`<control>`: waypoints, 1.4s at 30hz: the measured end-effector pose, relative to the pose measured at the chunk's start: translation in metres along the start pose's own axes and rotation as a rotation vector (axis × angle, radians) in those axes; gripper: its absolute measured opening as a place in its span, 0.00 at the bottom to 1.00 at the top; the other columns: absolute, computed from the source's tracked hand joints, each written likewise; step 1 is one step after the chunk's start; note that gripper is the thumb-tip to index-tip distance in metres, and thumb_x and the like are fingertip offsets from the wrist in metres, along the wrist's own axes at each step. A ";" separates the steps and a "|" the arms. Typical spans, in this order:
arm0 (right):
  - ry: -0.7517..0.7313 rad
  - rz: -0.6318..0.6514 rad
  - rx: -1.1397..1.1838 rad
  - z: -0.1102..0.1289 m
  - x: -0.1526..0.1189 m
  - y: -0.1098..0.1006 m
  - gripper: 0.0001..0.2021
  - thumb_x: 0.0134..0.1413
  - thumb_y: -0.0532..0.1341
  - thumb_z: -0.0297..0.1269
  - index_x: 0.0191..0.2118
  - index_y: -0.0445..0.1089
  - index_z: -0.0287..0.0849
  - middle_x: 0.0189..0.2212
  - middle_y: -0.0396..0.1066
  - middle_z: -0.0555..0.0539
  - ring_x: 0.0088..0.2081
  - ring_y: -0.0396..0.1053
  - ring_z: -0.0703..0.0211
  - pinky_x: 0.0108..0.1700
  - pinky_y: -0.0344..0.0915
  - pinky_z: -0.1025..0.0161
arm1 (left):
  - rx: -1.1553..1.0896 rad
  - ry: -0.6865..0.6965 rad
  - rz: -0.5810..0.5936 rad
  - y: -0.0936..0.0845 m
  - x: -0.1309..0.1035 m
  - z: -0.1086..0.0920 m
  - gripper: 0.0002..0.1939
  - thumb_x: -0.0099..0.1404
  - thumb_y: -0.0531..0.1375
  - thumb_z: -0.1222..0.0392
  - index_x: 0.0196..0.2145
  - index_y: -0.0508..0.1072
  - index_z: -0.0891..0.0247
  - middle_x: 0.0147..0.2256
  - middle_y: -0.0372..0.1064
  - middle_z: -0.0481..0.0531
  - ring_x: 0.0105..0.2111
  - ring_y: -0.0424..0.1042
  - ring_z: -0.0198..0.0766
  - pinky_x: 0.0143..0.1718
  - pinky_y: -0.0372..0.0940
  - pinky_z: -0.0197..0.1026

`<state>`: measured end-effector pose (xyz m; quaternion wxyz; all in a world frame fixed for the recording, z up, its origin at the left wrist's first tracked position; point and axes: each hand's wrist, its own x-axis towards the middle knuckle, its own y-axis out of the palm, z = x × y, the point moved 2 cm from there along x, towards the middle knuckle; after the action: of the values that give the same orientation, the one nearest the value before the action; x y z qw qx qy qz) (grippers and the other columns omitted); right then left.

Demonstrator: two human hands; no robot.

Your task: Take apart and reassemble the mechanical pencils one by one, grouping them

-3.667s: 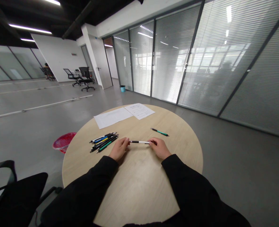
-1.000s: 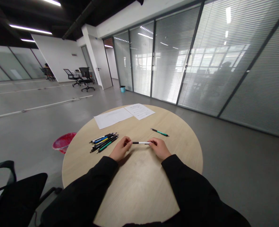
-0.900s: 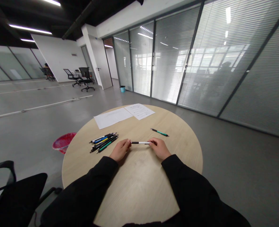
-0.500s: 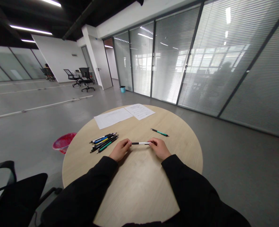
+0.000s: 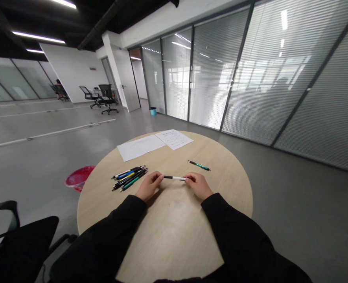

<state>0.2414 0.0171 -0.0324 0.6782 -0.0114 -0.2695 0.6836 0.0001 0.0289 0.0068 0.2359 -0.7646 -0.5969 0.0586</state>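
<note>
Head camera: nearest, I am seeing 2 black sleeves (image 5: pixel 115 226) angling inward over a round wooden table (image 5: pixel 174 232). Beyond the cuffs, the left hand (image 5: pixel 149 186) is pinching the dark end of a black-and-white pen (image 5: pixel 174 178); the right hand (image 5: pixel 199 185) is gripping its white end between thumb and fingers. The pen is spanning the gap between them, apparently just above the tabletop. I am judging that 2 holding points are steadying it while leaving its middle uncovered. Both wrists are sitting low, fingers curling inward. Farther left, a pile of pens (image 5: pixel 129 179) is lying together, likely for easy reach; 1 green-and-black pen (image 5: pixel 199 165) is lying apart, beyond the right hand. At the far edge, 2 paper sheets (image 5: pixel 141 147) are resting, seemingly out of the hands' way. Well past them, a blue bin (image 5: pixel 153 111) is standing near glass partitions (image 5: pixel 212 78).
</note>
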 end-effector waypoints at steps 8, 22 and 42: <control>-0.023 0.110 0.114 0.016 -0.008 0.019 0.08 0.55 0.60 0.34 0.40 0.72 0.43 0.28 0.74 0.51 0.30 0.70 0.60 0.35 0.64 0.65 | -0.262 -0.002 -0.127 0.004 0.002 -0.002 0.17 0.59 0.64 0.46 0.31 0.69 0.63 0.24 0.64 0.45 0.25 0.64 0.33 0.29 0.60 0.36; -0.086 0.219 0.041 0.042 -0.018 0.034 0.16 0.57 0.59 0.29 0.51 0.64 0.46 0.33 0.76 0.51 0.34 0.73 0.58 0.39 0.65 0.64 | -0.297 0.044 -0.200 0.021 0.004 -0.013 0.20 0.63 0.61 0.43 0.39 0.74 0.65 0.34 0.75 0.54 0.31 0.70 0.39 0.35 0.66 0.41; -0.429 0.347 -0.574 0.065 -0.028 0.048 0.08 0.57 0.63 0.28 0.42 0.70 0.42 0.36 0.70 0.46 0.41 0.66 0.56 0.43 0.61 0.61 | -0.278 0.052 -0.212 0.025 0.002 -0.019 0.14 0.60 0.63 0.49 0.29 0.69 0.63 0.23 0.64 0.44 0.24 0.63 0.33 0.28 0.60 0.36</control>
<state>0.1744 -0.0289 -0.0049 0.4500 -0.1028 -0.5794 0.6717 0.0298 0.0212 0.0129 0.1479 -0.7238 -0.6704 -0.0695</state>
